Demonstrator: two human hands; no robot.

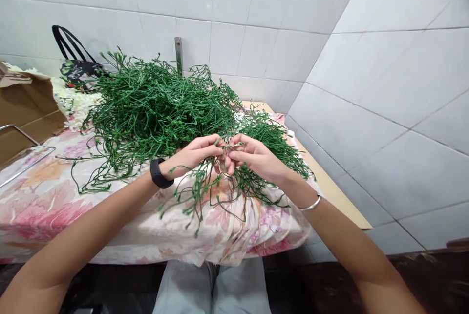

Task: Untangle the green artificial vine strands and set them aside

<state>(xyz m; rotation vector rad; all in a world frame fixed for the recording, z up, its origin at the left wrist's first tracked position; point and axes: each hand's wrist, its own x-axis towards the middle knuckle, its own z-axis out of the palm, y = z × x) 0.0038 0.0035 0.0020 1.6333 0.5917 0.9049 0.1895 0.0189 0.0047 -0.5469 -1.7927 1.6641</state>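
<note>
A big heap of green plastic branching stems (pixel 154 104) lies on a table covered with a floral cloth (pixel 47 197). My left hand (pixel 194 155), with a black band on its wrist, and my right hand (pixel 252 157), with a silver bangle, meet above the table's front edge. Both pinch thin green stems (pixel 220 182) from a smaller bunch, fingertips touching. Loose ends of that bunch hang down over the cloth's edge below my hands.
A brown cardboard box (pixel 25 109) stands at the left with white flowers (pixel 73 101) beside it. A dark bag with black handles (pixel 75 62) leans on the tiled wall behind. A metal frame (pixel 22 150) lies at the left. Tiled wall closes the right side.
</note>
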